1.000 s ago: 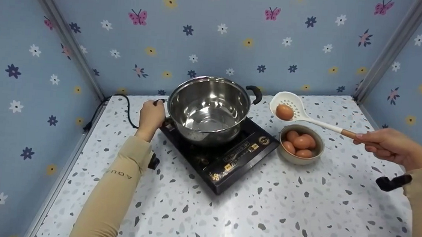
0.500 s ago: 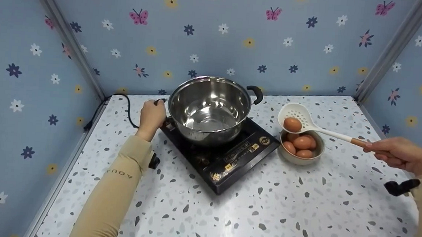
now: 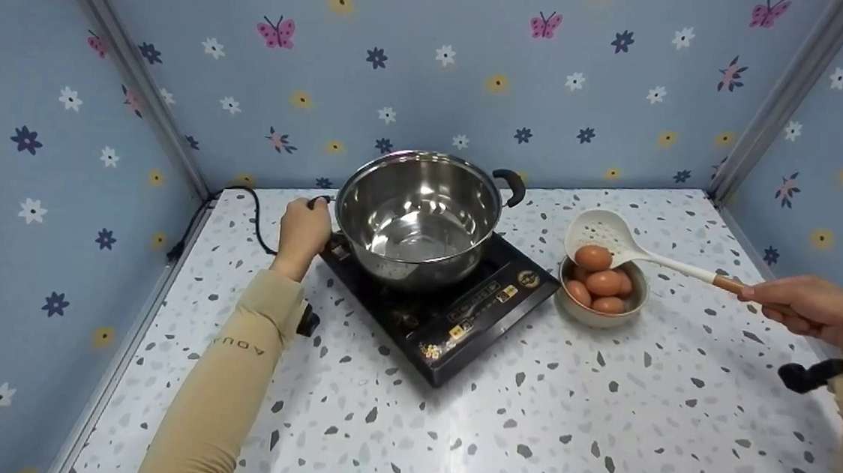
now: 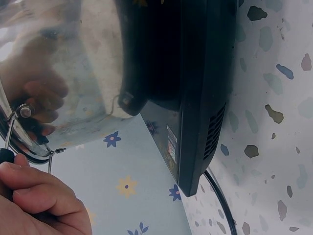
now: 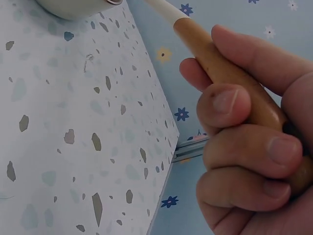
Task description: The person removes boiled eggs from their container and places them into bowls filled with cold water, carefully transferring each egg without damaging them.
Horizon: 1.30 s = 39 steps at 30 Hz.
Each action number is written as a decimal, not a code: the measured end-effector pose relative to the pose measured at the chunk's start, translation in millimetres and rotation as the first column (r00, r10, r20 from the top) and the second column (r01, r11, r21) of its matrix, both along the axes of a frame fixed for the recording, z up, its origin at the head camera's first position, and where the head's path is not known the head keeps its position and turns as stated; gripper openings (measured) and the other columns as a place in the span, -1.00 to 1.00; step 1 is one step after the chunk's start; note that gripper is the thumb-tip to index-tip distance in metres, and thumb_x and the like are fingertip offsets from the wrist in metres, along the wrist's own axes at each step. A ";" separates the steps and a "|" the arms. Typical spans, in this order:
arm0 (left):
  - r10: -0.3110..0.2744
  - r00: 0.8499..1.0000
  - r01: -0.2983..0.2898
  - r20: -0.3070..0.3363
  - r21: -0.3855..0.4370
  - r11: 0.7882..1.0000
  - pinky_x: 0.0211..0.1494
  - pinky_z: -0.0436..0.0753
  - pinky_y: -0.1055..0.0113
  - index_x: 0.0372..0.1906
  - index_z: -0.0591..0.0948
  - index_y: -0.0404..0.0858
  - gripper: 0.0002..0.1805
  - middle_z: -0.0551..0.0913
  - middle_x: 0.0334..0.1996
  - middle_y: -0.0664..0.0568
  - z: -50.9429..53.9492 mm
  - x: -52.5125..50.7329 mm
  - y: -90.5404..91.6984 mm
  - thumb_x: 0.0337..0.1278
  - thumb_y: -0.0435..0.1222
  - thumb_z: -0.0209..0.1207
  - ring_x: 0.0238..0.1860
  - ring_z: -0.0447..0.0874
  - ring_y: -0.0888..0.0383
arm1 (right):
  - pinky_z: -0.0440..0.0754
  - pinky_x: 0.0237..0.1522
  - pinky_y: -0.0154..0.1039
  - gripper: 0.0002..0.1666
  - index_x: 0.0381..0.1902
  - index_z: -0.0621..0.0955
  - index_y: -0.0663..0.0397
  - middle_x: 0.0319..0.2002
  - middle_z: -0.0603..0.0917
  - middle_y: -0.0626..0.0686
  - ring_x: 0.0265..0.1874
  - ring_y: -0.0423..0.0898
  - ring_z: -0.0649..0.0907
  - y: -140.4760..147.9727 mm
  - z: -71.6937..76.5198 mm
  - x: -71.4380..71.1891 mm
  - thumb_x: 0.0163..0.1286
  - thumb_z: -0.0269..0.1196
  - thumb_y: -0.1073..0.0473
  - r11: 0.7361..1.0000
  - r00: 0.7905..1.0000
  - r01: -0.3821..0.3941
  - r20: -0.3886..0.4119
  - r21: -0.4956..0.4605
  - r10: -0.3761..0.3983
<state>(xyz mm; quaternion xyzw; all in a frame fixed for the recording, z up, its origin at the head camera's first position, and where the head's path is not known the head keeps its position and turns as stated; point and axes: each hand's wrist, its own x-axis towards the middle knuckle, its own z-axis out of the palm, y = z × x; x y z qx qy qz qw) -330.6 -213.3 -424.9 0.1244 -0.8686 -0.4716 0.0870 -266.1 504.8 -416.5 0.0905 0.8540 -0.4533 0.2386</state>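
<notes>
My left hand (image 3: pixel 304 231) grips the black side handle of a steel pot (image 3: pixel 420 259), and in the left wrist view the fingers (image 4: pixel 44 193) curl round that handle. The wooden handle (image 5: pixel 230 73) of a white slotted skimmer (image 3: pixel 606 232) is held in my right hand (image 3: pixel 811 305). One brown egg (image 3: pixel 593 257) lies at the lower edge of the skimmer's bowl, over the rim of a small bowl (image 3: pixel 595 319). Several brown eggs (image 3: pixel 603 283) fill that bowl; whether the egg on the skimmer touches them I cannot tell.
Under the pot sits a black induction cooker (image 3: pixel 450 344), its cord (image 3: pixel 260 227) running to the left. The speckled white table (image 3: pixel 564 436) ends at flowered panels (image 3: pixel 435 57) at the back and on both sides. The pot's far handle (image 3: pixel 512 187) sticks out to the right.
My right hand has moved right and slightly down with the skimmer, bringing its egg from behind the bowl to above the other eggs. My left hand and the pot stay put.
</notes>
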 end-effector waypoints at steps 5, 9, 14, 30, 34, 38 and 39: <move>0.009 1.000 -0.009 0.006 0.001 1.000 -0.37 0.45 0.24 -0.35 0.36 -0.17 -0.63 0.38 -0.51 0.00 -0.5 -1.6 -0.5 0.76 -0.14 -0.16 -0.58 0.34 0.13 | 0.39 -0.54 -0.33 -0.64 -0.34 0.78 -0.57 -0.55 0.54 -0.17 -0.70 -0.27 0.33 -1.2 1.0 0.7 0.70 0.23 -0.02 1.000 1.000 0.013 -0.022 0.005 -0.013; 0.010 1.000 -0.010 0.015 -0.002 1.000 -0.43 0.44 0.29 -0.36 0.33 -0.14 -0.62 0.37 -0.52 0.02 0.4 -2.6 -0.5 0.75 -0.13 -0.18 -0.61 0.31 0.16 | 0.39 -0.52 -0.32 -0.64 -0.34 0.77 -0.58 -0.54 0.55 -0.16 -0.68 -0.26 0.32 -1.8 2.0 1.0 0.71 0.23 -0.02 1.000 0.999 0.018 -0.032 -0.002 -0.018; 0.012 1.000 -0.012 0.009 -0.012 1.000 -0.41 0.43 0.27 -0.35 0.34 -0.15 -0.63 0.38 -0.50 0.00 1.8 -3.1 -0.1 0.75 -0.12 -0.18 -0.58 0.32 0.14 | 0.43 -0.52 -0.34 -0.64 -0.35 0.77 -0.61 -0.52 0.59 -0.19 -0.68 -0.29 0.36 -4.1 3.2 -0.6 0.70 0.24 -0.06 0.999 0.998 0.038 -0.051 -0.006 -0.038; 0.001 1.000 -0.002 0.014 0.007 1.000 -0.38 0.46 0.24 -0.32 0.39 -0.17 -0.63 0.41 -0.51 0.01 -0.2 -0.9 -1.0 0.76 -0.11 -0.18 -0.58 0.36 0.14 | 0.28 -0.53 -0.31 -0.61 -0.37 0.83 -0.56 -0.55 0.59 -0.21 -0.66 -0.26 0.33 -23.9 7.6 -2.5 0.70 0.24 -0.05 0.975 0.985 0.155 -0.047 -0.158 -0.164; 0.005 1.000 -0.005 0.025 0.009 1.000 -0.37 0.47 0.23 -0.32 0.37 -0.16 -0.62 0.39 -0.51 0.00 -1.1 -1.8 -0.7 0.77 -0.10 -0.18 -0.58 0.35 0.14 | 0.28 -0.52 -0.30 -0.63 -0.35 0.83 -0.52 -0.56 0.58 -0.21 -0.65 -0.25 0.35 -32.8 4.8 -3.0 0.69 0.25 -0.06 0.962 0.980 0.180 -0.048 -0.208 -0.194; 0.006 0.999 -0.006 0.033 0.009 1.000 -0.37 0.46 0.23 -0.34 0.34 -0.15 -0.61 0.36 -0.52 0.00 -1.0 -2.5 -0.8 0.77 -0.10 -0.18 -0.57 0.33 0.14 | 0.36 -0.51 -0.33 -0.66 -0.35 0.82 -0.48 -0.55 0.60 -0.22 -0.65 -0.28 0.39 -43.4 -2.0 -5.6 0.68 0.25 -0.07 0.946 0.974 0.211 -0.035 -0.245 -0.226; 0.009 0.999 -0.010 0.031 0.011 1.000 -0.37 0.46 0.24 -0.34 0.34 -0.15 -0.61 0.36 -0.51 0.00 -0.9 -2.5 -0.7 0.77 -0.10 -0.18 -0.57 0.33 0.14 | 0.39 -0.52 -0.34 -0.65 -0.36 0.82 -0.44 -0.55 0.61 -0.21 -0.66 -0.28 0.40 -46.2 -4.3 -6.6 0.68 0.25 -0.06 0.938 0.971 0.223 -0.029 -0.264 -0.239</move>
